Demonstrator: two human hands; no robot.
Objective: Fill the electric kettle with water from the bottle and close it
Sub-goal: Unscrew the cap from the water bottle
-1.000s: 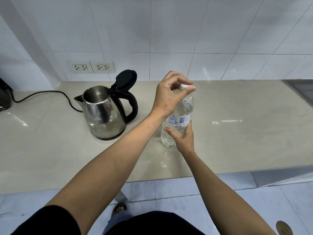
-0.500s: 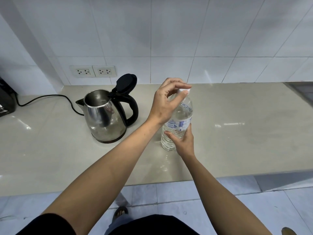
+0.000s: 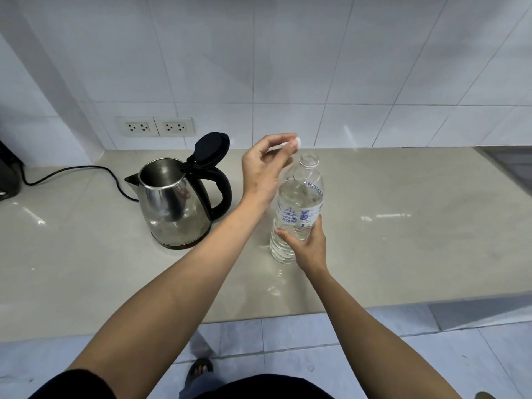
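A clear plastic water bottle [image 3: 299, 197] stands upright on the beige counter [image 3: 403, 249], its neck uncapped. My right hand [image 3: 306, 244] grips its lower body from the near side. My left hand [image 3: 263, 168] hovers just left of and above the bottle's mouth, pinching the small white cap [image 3: 296, 143] in its fingertips. The steel electric kettle [image 3: 175, 205] with a black handle stands left of the bottle, its black lid [image 3: 211, 146] flipped up and the inside exposed.
A black power cord [image 3: 86, 171] runs from the kettle toward a dark appliance [image 3: 8, 180] at the far left edge. Two wall sockets [image 3: 155, 127] sit on the white tiled wall behind. The counter's front edge lies near me, with tiled floor below.
My left hand has lifted the cap off the bottle's neck and moved it slightly up and left. The bottle and my right hand stay put.
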